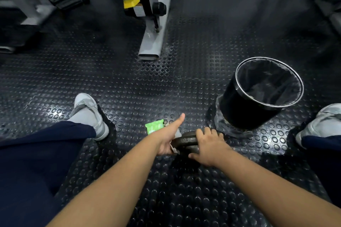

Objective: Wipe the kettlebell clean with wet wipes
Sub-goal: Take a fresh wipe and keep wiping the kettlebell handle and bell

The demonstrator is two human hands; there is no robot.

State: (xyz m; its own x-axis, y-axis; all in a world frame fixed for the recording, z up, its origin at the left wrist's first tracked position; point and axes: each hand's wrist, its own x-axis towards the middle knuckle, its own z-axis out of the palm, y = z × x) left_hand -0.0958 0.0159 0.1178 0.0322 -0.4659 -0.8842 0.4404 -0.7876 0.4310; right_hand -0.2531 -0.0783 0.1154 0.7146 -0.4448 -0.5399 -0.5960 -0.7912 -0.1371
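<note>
Rubber studded floor (129, 83), kettlebell (186, 143), bin (238, 105), machine frame (155, 24)

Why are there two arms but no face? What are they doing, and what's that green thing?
The camera sits on the person's head and looks down, so you see only their own arms and legs. They are down low on a bumpy black gym floor. The right hand grips the dark kettlebell, a heavy iron weight, from above. The left hand holds a white wet wipe against its side, thumb sticking out. The green thing is the pack of wipes, lying on the floor just beyond that hand. The black bin on the right has a bag inside. The grey shoes are the person's own feet.
</note>
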